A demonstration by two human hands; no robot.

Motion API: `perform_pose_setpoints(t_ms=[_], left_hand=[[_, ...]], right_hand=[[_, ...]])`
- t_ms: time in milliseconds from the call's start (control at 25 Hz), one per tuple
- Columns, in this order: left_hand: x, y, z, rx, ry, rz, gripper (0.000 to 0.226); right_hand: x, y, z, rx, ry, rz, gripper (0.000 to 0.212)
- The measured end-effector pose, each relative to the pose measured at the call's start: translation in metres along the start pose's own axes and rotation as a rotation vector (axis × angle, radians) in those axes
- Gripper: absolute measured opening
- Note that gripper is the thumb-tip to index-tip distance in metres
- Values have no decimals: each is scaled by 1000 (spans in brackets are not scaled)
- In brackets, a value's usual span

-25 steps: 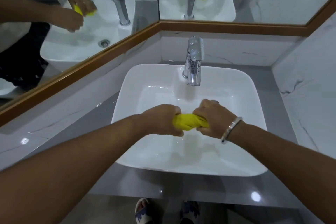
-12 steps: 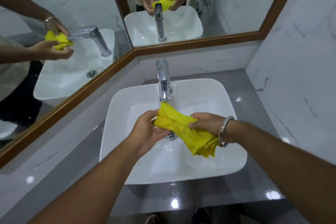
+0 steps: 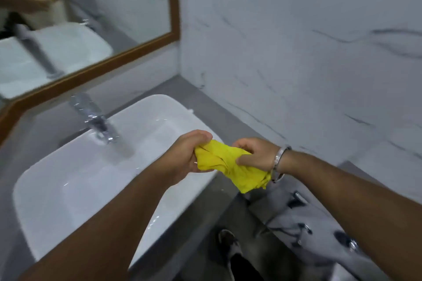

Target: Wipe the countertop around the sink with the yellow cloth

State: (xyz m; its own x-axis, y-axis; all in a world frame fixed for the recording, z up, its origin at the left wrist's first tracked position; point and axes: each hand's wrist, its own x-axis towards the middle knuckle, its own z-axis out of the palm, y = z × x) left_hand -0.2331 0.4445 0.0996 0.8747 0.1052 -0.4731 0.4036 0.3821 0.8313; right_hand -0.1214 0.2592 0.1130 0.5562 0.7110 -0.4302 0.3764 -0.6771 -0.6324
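I hold the yellow cloth (image 3: pixel 230 166) crumpled between both hands, in the air over the right edge of the white sink (image 3: pixel 75 185). My left hand (image 3: pixel 189 153) grips its left end. My right hand (image 3: pixel 255 153), with a metal bangle at the wrist, pinches its right part, and a loose end hangs below that wrist. The grey countertop (image 3: pixel 198 96) runs behind and to the right of the basin. The view is blurred by motion.
A chrome tap (image 3: pixel 96 121) stands at the back of the sink. A wood-framed mirror (image 3: pixel 91 29) hangs behind it, and a white marble wall (image 3: pixel 296 64) closes off the right side. My foot (image 3: pixel 230 246) shows on the floor below.
The view has swung to the right. Both hands have carried the cloth from over the middle of the basin to its right edge, and the wrung cloth has loosened.
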Motion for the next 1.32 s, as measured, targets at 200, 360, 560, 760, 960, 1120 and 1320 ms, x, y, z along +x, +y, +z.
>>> perform_pose_setpoints(t_ms=[200, 360, 560, 760, 960, 1120, 1320], left_hand=[[21, -23, 95, 322, -166, 52, 21], [30, -48, 200, 363, -492, -247, 34], [65, -99, 328, 506, -476, -224, 21], [132, -156, 417, 542, -237, -108, 9], [212, -184, 432, 702, -131, 12, 17], [238, -201, 422, 890, -133, 142, 29], [225, -186, 415, 1297, -233, 420, 32]], right_hand=[[-128, 88, -24, 26, -31, 311, 23], [-244, 159, -32, 584, 452, 533, 20], [-307, 254, -26, 1096, 893, 680, 17], [-305, 376, -27, 1252, 931, 713, 42], [-260, 455, -46, 790, 960, 839, 36], [-236, 464, -43, 397, 839, 991, 42], [-242, 427, -28, -78, 854, 1108, 56]])
